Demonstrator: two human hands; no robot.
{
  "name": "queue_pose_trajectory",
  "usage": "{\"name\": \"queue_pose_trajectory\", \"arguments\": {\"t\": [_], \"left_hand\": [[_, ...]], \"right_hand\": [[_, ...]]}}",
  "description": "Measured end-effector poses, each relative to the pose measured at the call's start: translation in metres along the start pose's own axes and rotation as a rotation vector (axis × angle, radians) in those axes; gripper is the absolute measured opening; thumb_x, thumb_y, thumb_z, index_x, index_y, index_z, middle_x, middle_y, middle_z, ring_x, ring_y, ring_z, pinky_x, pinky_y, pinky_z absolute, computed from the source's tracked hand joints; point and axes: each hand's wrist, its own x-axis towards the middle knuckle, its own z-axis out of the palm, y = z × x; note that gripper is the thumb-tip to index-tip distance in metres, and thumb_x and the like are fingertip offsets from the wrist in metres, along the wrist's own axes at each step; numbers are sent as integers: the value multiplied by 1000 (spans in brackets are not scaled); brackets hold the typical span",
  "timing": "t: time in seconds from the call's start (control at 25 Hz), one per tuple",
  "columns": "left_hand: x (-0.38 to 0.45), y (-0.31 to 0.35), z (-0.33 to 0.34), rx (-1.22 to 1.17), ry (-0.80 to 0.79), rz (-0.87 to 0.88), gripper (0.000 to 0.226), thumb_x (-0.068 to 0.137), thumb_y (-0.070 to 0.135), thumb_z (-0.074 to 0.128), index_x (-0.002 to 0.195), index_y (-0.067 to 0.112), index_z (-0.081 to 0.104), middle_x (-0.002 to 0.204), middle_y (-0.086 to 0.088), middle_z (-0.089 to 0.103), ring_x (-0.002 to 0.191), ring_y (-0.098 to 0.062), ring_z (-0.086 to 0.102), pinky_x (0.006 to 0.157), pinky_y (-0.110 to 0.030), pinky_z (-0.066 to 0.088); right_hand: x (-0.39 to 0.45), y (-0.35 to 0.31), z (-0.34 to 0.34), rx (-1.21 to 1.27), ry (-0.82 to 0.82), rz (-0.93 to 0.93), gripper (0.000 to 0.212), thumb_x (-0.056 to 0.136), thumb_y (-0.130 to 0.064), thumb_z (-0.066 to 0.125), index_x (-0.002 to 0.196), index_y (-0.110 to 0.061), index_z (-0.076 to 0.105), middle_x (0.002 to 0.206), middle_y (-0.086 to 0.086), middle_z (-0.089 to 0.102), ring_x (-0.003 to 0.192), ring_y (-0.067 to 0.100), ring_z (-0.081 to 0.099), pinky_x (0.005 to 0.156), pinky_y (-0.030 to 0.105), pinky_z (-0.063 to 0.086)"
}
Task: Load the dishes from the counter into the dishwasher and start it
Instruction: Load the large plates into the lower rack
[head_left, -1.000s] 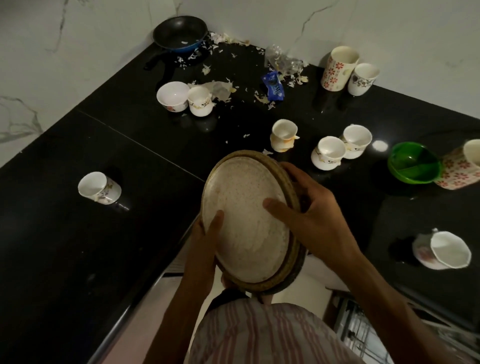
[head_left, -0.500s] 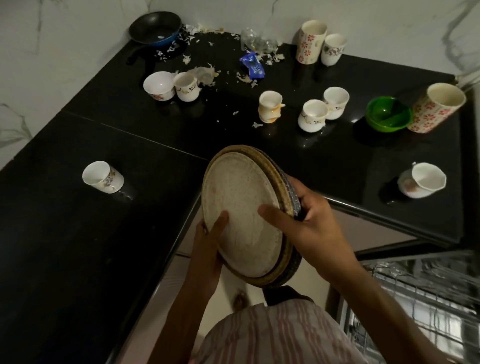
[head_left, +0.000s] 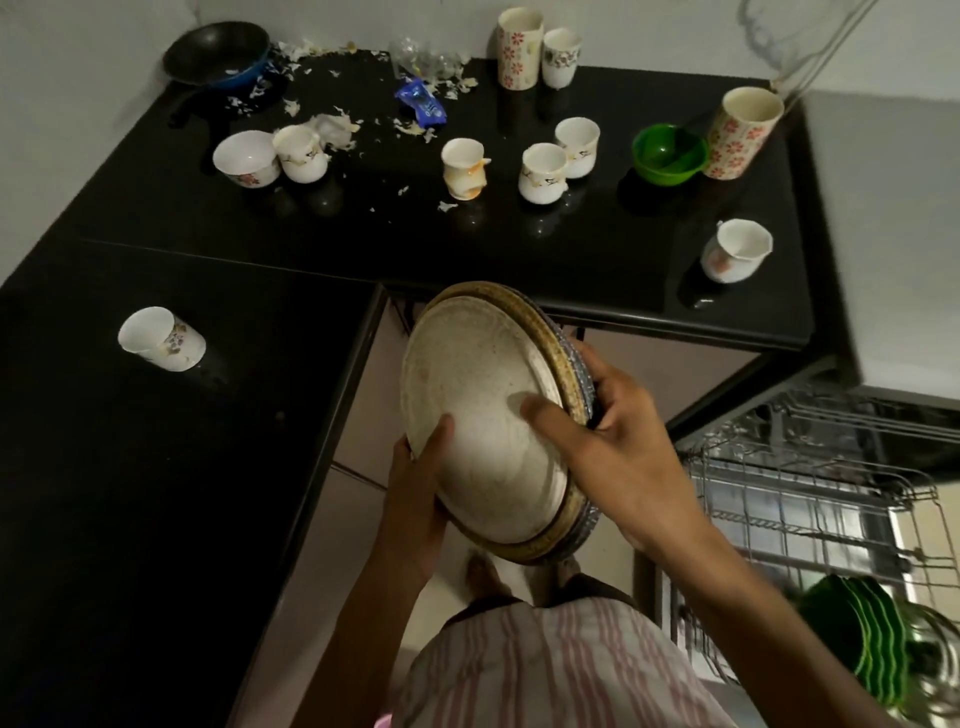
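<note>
1. Head view, centre of frame: left hand (head_left: 415, 499) and right hand (head_left: 618, 447) both grip a tilted stack of plates (head_left: 483, 415) above the floor, off the black counter (head_left: 156, 441).
2. Blue wrapper (head_left: 421, 104), upper centre – print unreadable.
3. Dishwasher rack (head_left: 810, 499), lower right, holds green plates (head_left: 862, 634), blurred and partly cut off.
4. Cup motifs are too small to identify.

Glossy black stone is seen in the counter (head_left: 467, 249) | matt, speckled ceramic in the plates (head_left: 478, 415) | bare metal wire in the dishwasher rack (head_left: 810, 499) at 4 o'clock | shiny green plastic in the bowl (head_left: 670, 154) at 1 o'clock.
</note>
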Motion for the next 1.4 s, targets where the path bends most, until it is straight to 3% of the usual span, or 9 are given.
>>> {"name": "queue_pose_trajectory", "arguments": {"t": [0.32,0.48,0.68,0.84,1.0,1.12,1.2,1.28,1.4], "left_hand": [[-39,-36,38,24,-160,38,59,85,47,65,137,20,52,128,-6,64,116,-25,63,80,-35,57],[-61,-72,56,-4,-175,-11,68,83,50,70,140,22,48,136,-8,59,121,-29,59,96,-50,51],[-91,-114,76,-127,-125,-151,80,69,62,77,137,26,52,137,-9,58,123,-31,57,104,-55,42],[-111,-127,85,-56,-64,-188,79,74,65,68,137,21,51,132,-5,61,114,-20,64,88,-39,55],[-124,-131,87,-57,-197,-211,62,84,60,60,132,22,56,129,-9,64,116,-26,63,89,-45,50],[-128,-132,90,47,-267,-270,64,82,62,52,129,20,58,122,-11,68,108,-26,67,75,-39,56],[-128,-136,90,80,-288,-316,74,76,65,52,131,16,55,121,-14,68,107,-27,68,71,-37,58],[-130,-145,89,106,-282,-384,86,75,72,54,137,12,51,131,-13,62,116,-29,63,84,-42,58],[-132,-164,90,106,-291,-463,97,75,78,55,145,12,42,142,-10,52,128,-32,53,102,-51,47]], "right_hand": [[-58,7,-43,10,80,-34,32,92,-3,60,114,-26,59,95,8,69,84,37,66,71,59,53],[-92,9,-74,-20,73,-57,39,91,-1,58,119,-29,57,93,18,66,82,50,59,67,62,49],[-136,16,-103,-50,75,0,47,91,4,57,133,-16,51,100,6,70,86,38,65,75,53,53],[-164,14,-109,-32,96,5,46,90,4,57,128,-22,53,98,10,68,86,42,62,73,54,49],[-187,20,-107,-27,136,28,48,90,4,57,131,-21,53,103,14,67,93,40,62,78,53,49],[-202,30,-104,-53,201,59,56,89,1,59,142,-15,46,125,-5,65,116,8,60,99,29,49],[-211,38,-102,-37,236,82,61,88,-6,61,146,-16,41,129,-2,64,119,15,60,102,38,49],[-223,45,-100,-7,273,111,64,86,-15,60,147,-21,40,120,7,68,104,39,65,86,57,53],[-244,49,-105,-11,338,107,61,86,-12,59,145,-19,43,126,-3,65,115,21,63,98,51,49]]}}
